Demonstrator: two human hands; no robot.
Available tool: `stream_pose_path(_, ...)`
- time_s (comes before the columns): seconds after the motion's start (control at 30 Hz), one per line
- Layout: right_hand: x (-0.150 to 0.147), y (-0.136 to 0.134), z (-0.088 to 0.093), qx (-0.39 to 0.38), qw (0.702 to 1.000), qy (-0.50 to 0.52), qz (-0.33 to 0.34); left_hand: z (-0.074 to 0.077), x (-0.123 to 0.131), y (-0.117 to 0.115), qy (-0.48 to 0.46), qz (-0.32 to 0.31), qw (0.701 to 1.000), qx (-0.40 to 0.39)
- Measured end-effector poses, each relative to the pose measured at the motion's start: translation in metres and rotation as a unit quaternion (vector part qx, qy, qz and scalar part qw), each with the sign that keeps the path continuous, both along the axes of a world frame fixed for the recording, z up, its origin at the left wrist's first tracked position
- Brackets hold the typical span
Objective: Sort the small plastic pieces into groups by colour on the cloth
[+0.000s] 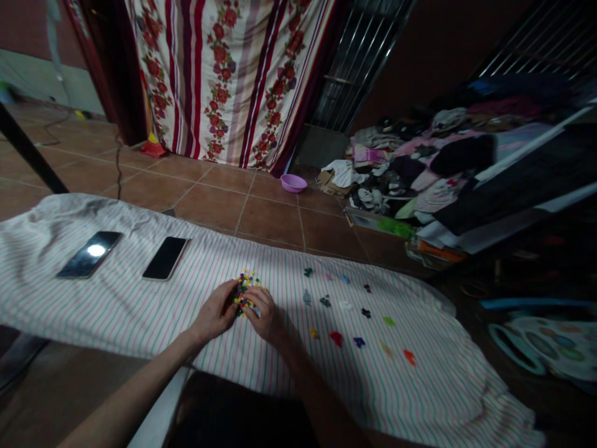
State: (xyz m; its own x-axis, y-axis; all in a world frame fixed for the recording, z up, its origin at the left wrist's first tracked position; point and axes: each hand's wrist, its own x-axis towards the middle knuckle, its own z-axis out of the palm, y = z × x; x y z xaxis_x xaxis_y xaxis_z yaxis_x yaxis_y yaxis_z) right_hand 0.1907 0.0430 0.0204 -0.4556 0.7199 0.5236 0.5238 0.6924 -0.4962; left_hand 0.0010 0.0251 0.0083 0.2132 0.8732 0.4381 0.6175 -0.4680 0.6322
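Observation:
A heap of small multicoloured pieces (249, 280), maybe tiny building bricks, lies on the striped cloth between my hands. Curved around its left side is my left hand (215, 314), thumb and fingers apart, touching the edge. My right hand (265, 316) reaches over the right part of the heap with fingers bent and thumb apart; its fingertips are among the pieces. No piece shows clearly gripped. To the right lie small groups sorted by colour, including green pieces (308, 272), grey pieces (325, 301), red pieces (336, 338), blue pieces (359, 342) and orange pieces (409, 356).
The striped cloth (116, 311) covers the long work surface. Two phones, a left one (84, 261) and a right one (165, 258), lie at its left. Beyond are a purple basin (293, 183) on the tiled floor, a floral curtain (224, 81) and a clothes pile (420, 155).

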Motion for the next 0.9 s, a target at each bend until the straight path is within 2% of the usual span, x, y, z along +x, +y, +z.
stream_pose_path(0.2,0.013,-0.006,-0.022,0.027,0.990,-0.042,-0.129,-0.017,-0.022,-0.014,0.170,0.037,0.982,0.071)
stream_pose_path(0.33,0.007,0.002,-0.030,0.017,0.986,-0.073,-0.146,-0.030,-0.021,-0.011,0.219,0.064,0.970,0.087)
stream_pose_path(0.47,-0.004,0.010,-0.025,0.001,0.993,-0.055,-0.105,-0.032,-0.013,-0.001,0.187,0.019,0.978,0.090)
stream_pose_path(0.67,-0.011,0.016,-0.023,-0.016,0.996,-0.012,-0.085,-0.024,0.001,0.007,0.096,-0.025,0.994,0.044)
stream_pose_path(0.9,-0.011,0.016,-0.031,-0.022,0.993,0.027,-0.110,-0.015,0.016,0.015,0.041,-0.049,0.997,0.046)
